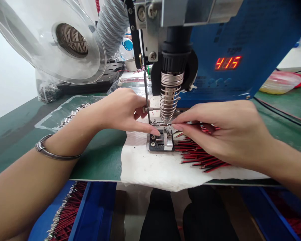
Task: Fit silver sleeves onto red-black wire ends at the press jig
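My right hand (215,124) pinches thumb and forefinger together on a thin wire, mostly hidden by the fingers, right at the tip of a soldering machine's spring-wrapped iron (171,97). Under that tip sits a small black and metal fixture (161,140). My left hand (125,110) is on the fixture's other side, thumb stretched out over its edge. Its other fingers curl loosely behind an upright metal bar (146,93), partly hidden, with nothing visible in them. Beneath my right hand lies a heap of red-and-black wires (198,155) on a white cloth (145,167).
The blue machine housing (223,83) shows a red lit display. A large clear reel (95,63) stands at upper left. Small metal parts lie in a shallow clear tray (48,115). Below the table edge, a blue bin (82,211) holds wires with metal ends.
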Demonstrator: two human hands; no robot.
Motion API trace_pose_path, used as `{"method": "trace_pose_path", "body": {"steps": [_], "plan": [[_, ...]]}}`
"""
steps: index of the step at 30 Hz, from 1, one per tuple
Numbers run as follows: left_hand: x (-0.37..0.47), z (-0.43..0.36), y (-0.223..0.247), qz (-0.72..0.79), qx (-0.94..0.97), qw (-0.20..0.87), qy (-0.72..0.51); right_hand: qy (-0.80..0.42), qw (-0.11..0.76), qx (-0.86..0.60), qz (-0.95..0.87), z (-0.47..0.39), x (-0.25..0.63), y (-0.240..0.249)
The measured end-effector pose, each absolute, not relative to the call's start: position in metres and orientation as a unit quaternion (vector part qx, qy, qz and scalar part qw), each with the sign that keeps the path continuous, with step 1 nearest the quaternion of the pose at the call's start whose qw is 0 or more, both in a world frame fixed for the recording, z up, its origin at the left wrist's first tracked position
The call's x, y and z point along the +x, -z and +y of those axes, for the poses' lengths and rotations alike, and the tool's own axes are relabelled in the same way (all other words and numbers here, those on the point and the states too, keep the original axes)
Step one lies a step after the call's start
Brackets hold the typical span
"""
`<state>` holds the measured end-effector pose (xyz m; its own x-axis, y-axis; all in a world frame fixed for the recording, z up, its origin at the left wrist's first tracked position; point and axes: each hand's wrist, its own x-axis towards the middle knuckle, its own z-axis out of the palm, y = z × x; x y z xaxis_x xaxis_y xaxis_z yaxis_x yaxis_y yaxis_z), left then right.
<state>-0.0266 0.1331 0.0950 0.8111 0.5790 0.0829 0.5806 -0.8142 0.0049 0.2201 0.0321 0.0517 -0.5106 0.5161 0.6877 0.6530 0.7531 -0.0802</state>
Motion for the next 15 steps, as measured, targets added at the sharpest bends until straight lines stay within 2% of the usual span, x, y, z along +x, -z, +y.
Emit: {"method": "trace_pose_path", "body": {"steps": [15], "plan": [[-0.0264,0.1326,-0.0957,-0.310,-0.950,-0.003,0.043,0.077,0.367,-0.331,-0.866,0.0318,0.2189,-0.0523]]}}
